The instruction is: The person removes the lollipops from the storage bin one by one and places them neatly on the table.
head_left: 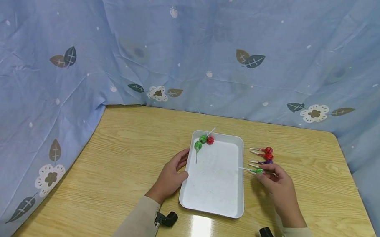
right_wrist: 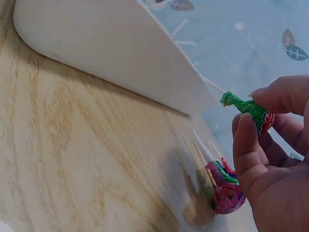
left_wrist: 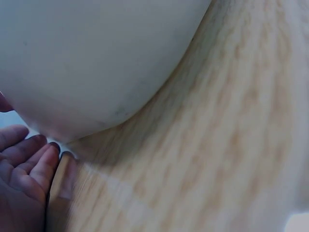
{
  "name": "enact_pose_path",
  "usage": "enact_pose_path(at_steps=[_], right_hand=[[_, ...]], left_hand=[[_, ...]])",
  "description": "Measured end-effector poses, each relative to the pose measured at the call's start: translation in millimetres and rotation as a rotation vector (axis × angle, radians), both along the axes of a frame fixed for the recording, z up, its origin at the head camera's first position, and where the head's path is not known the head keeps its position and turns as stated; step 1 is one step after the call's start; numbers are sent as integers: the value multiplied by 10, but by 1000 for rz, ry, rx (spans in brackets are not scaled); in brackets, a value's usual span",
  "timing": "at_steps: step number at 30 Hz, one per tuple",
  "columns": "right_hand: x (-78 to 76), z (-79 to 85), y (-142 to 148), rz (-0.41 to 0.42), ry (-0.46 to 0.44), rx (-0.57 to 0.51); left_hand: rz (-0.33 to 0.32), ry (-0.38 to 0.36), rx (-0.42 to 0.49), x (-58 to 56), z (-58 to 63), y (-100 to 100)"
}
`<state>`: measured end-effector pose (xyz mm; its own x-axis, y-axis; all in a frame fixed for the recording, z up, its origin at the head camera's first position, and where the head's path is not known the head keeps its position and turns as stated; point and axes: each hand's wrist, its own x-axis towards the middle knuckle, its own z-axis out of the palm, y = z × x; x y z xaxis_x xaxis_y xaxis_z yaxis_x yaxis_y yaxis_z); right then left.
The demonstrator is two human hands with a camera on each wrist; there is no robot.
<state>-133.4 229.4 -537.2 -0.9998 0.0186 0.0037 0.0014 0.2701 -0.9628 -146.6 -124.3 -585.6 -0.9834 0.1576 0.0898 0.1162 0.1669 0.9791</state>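
A green-wrapped lollipop is pinched between the thumb and fingers of my right hand, off the table just right of the tray. Its white stick points left over the tray's right rim. My left hand rests against the outside of the white tray's left wall, fingers fairly straight. Inside the tray's far left corner lie two green lollipops and a red lollipop. Below my right hand, in the right wrist view, lies a pink-and-purple wrapped lollipop on the table.
Beyond my right hand, red lollipops and a purple lollipop lie in a row, sticks to the left. The wooden table is bordered at the back and sides by a blue patterned curtain.
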Motion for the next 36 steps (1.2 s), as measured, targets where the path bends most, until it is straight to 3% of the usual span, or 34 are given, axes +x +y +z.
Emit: enact_pose_path(at_steps=[13,36], right_hand=[[70,-15,127,-46,-56,11],[275,-259,244,-107,-88,108]], left_hand=[[-9,5,1,2,13,-21],[-14,18,6,11,18,-6]])
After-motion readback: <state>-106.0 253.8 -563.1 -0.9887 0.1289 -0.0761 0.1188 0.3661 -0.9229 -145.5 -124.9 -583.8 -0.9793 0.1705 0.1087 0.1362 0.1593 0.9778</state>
